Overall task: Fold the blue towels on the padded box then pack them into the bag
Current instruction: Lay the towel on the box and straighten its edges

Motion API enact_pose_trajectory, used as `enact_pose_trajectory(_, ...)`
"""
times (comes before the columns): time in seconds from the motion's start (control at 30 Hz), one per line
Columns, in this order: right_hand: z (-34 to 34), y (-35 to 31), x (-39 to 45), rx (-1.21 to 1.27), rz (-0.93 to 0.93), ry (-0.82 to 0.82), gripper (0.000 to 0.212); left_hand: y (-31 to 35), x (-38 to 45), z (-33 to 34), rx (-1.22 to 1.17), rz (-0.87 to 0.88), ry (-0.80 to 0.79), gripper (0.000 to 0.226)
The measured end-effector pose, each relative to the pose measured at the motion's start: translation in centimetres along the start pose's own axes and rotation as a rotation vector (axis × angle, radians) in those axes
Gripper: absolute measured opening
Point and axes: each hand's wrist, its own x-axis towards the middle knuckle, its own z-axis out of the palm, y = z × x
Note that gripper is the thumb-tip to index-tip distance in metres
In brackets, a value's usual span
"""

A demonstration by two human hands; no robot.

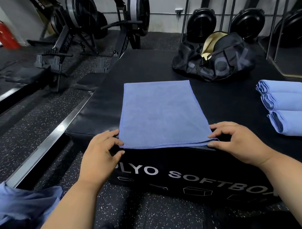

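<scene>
Gym floor, speckled black rubber, with black rowing machines (92, 30) along the back wall and black weight plates (201, 21) racked behind. Work surface is the black padded vinyl box (214, 98) printed "PLYO SOFTBOX" on its near face.

Step in hand: folding. One flat blue microfibre towel (157, 112) lies on the box top, already doubled lengthwise judging by the stacked hems at its near edge, which sits right at the box's front lip. Left hand (101, 153) pinches the near left corner, fingers (113, 134) on top and thumb below. Right hand (240, 140) pinches the near right corner the same way, fingers (221, 130) curled over the hem.

Next move, as a judgement: lift both corners together, carry them to the far edge, keep the layers aligned, then fold or roll down to match the finished ones.

Three folded blue towels (287, 108) sit in a row on the box's right side, well apart from the working towel. Open black duffel bag with tan lining (218, 59) rests at the far right of the box top, mouth gaping; packing not yet started. More loose blue cloth (21, 209) hangs at lower left, likely unfolded stock.

Nothing obstructs the fold path. Reach to the bag passes clear of the folded row.
</scene>
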Motion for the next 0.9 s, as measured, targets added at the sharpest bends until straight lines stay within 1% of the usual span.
enact_pose_trajectory(0.13, 0.1, -0.2, 0.0, 0.023, -0.003, 0.002, 0.022, -0.1, 0.3, 0.2, 0.03, 0.012, 0.047, 0.038)
enact_pose_trajectory(0.3, 0.3, -0.3, 0.2, 0.023, -0.015, 0.012, 0.022, 0.0, 0.3, 0.6, 0.054, 0.032, 0.112, 0.032)
enact_pose_trajectory(0.4, 0.2, -0.4, 0.2, 0.018, -0.02, 0.018, 0.022, 0.1, 0.2, 0.7, 0.085, 0.051, 0.115, 0.032)
enact_pose_trajectory(0.5, 0.3, -0.4, 0.2, 0.023, -0.019, 0.023, 0.019, 0.2, 0.2, 1.0, 0.114, 0.055, 0.095, 0.038)
enact_pose_trajectory(0.6, 0.4, -0.2, 0.6, 0.057, 0.017, 0.083, 0.014, 0.4, 0.1, 1.2, 0.11, 0.036, 0.105, 0.042)
enact_pose_trajectory(0.67, 0.5, -0.3, 0.9, 0.124, 0.074, 0.127, 0.01, 0.8, 0.2, 1.3, 0.095, 0.028, 0.135, 0.041)
enact_pose_trajectory(0.73, 0.5, -0.4, 1.2, 0.178, 0.107, 0.159, 0.011, 1.1, 0.3, 1.4, 0.075, 0.02, 0.16, 0.041)
enact_pose_trajectory(0.9, 0.7, -0.6, 1.8, 0.212, 0.128, 0.184, 0.011, 1.3, 0.2, 1.4, 0.055, 0.013, 0.163, 0.04)
